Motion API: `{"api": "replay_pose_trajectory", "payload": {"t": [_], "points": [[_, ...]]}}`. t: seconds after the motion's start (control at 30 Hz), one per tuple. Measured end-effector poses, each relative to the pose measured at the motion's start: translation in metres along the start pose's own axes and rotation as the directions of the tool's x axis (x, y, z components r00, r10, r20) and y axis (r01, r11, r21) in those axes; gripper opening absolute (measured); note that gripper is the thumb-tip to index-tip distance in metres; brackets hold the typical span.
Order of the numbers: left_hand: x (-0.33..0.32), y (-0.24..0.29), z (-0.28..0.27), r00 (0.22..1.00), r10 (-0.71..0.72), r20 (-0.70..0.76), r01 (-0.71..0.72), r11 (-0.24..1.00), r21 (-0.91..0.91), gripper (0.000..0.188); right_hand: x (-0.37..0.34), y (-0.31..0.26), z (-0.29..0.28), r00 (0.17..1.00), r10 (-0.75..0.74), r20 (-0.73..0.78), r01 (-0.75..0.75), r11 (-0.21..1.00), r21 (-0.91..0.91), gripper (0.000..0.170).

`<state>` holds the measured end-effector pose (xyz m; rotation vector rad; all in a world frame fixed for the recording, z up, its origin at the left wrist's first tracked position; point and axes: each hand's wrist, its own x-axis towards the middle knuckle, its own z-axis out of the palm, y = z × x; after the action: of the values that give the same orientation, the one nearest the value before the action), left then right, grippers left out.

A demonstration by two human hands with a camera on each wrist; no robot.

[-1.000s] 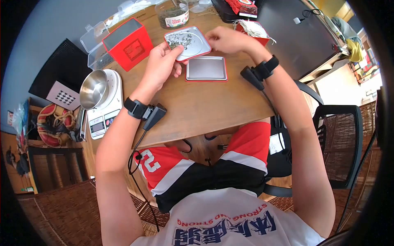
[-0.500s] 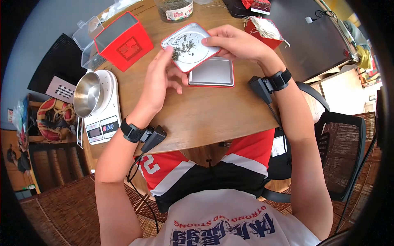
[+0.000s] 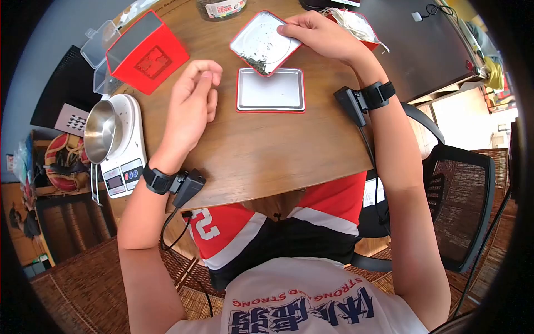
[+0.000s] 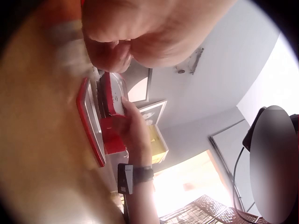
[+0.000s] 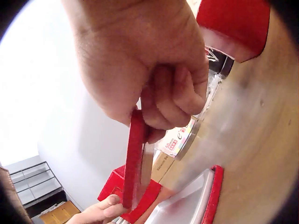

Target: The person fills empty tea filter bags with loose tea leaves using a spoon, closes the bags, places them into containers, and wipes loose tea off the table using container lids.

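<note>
My right hand point(image 3: 328, 40) pinches one corner of a red-rimmed tin lid point(image 3: 261, 39), thumb on its white inner face. The lid is raised and tilted, and dark dried leaves point(image 3: 257, 62) gather toward its near corner, with a few crumbs scattered higher up. Just below it, a second red-edged, shallow silver lid point(image 3: 271, 92) lies on the table with its inside up. To the left, my left hand point(image 3: 192, 103) is apart from both, its fingers loosely curled with nothing seen in them. In the right wrist view the raised lid point(image 5: 134, 158) appears edge-on.
A tall red tin point(image 3: 150, 61) and a clear plastic box point(image 3: 100, 47) stand at the left. Nearer is a white scale point(image 3: 125, 161) with a metal pan point(image 3: 100, 131). At the back are a jar point(image 3: 222, 10) and a red box of white strings point(image 3: 356, 25).
My left hand has let go of the raised lid and drawn back to the left. The right hand keeps the lid, now tipped, and the spread leaves have slid to its near corner.
</note>
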<state>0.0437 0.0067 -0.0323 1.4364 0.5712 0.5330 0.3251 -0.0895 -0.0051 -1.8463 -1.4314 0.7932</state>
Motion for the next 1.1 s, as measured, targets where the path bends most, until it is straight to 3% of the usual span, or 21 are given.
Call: {"api": "replay_pose_trajectory", "payload": {"t": [0.07, 0.13, 0.2, 0.37, 0.43, 0.5, 0.6, 0.67, 0.73, 0.77, 0.8, 0.9, 1.1], "points": [[0.003, 0.0, -0.001, 0.998, 0.035, 0.055, -0.033, 0.999, -0.041, 0.02, 0.002, 0.003, -0.001, 1.0, -0.015, -0.001, 0.015, 1.0, -0.02, 0.039], [0.002, 0.003, 0.005, 0.995, 0.044, -0.09, -0.048, 0.998, -0.038, 0.024, 0.003, 0.002, 0.002, 0.997, -0.072, 0.005, 0.072, 0.997, 0.02, 0.038], [0.002, 0.007, -0.003, 0.996, 0.076, -0.044, -0.076, 0.997, -0.009, 0.026, -0.001, -0.002, 0.01, 0.994, -0.105, -0.024, 0.107, 0.992, 0.073, 0.038], [0.0, 0.012, -0.003, 0.99, 0.056, -0.129, -0.058, 0.998, -0.011, 0.031, 0.002, -0.007, 0.019, 0.982, -0.184, -0.03, 0.186, 0.962, 0.2, 0.037], [0.002, 0.005, -0.007, 0.993, 0.021, -0.119, -0.023, 1.0, -0.01, 0.028, 0.003, -0.005, 0.018, 0.974, -0.22, -0.053, 0.222, 0.974, 0.044, 0.037], [0.007, -0.012, -0.011, 0.993, 0.11, 0.029, -0.114, 0.946, 0.303, 0.022, -0.002, -0.01, 0.013, 0.971, -0.231, -0.055, 0.229, 0.973, -0.04, 0.037], [0.002, -0.007, -0.002, 0.994, 0.077, 0.078, -0.103, 0.888, 0.447, 0.024, -0.001, -0.009, 0.013, 0.948, -0.31, -0.076, 0.292, 0.939, -0.184, 0.034], [0.002, -0.008, 0.001, 0.995, 0.047, 0.086, -0.08, 0.897, 0.434, 0.027, -0.001, -0.005, 0.014, 0.925, -0.367, -0.102, 0.335, 0.91, -0.243, 0.032], [0.002, -0.011, 0.002, 0.998, 0.044, 0.044, -0.058, 0.916, 0.397, 0.027, -0.002, -0.005, 0.015, 0.833, -0.539, -0.121, 0.504, 0.831, -0.234, 0.028], [0.002, -0.012, 0.001, 0.998, 0.035, 0.049, -0.052, 0.914, 0.402, 0.027, -0.018, -0.036, 0.003, 0.896, -0.443, -0.019, 0.41, 0.844, -0.345, 0.023], [0.003, -0.013, -0.001, 0.997, 0.038, 0.064, -0.064, 0.883, 0.466, 0.028, -0.021, -0.038, 0.007, 0.862, -0.502, -0.071, 0.464, 0.838, -0.287, 0.025], [0.002, -0.011, 0.0, 0.995, 0.043, 0.088, -0.086, 0.814, 0.574, 0.027, -0.025, -0.043, 0.003, 0.885, -0.462, -0.057, 0.418, 0.842, -0.343, 0.025], [0.001, -0.009, -0.004, 0.988, 0.136, 0.074, -0.149, 0.707, 0.691, 0.029, -0.023, -0.042, 0.009, 0.783, -0.617, -0.08, 0.525, 0.725, -0.445, 0.021]]}}
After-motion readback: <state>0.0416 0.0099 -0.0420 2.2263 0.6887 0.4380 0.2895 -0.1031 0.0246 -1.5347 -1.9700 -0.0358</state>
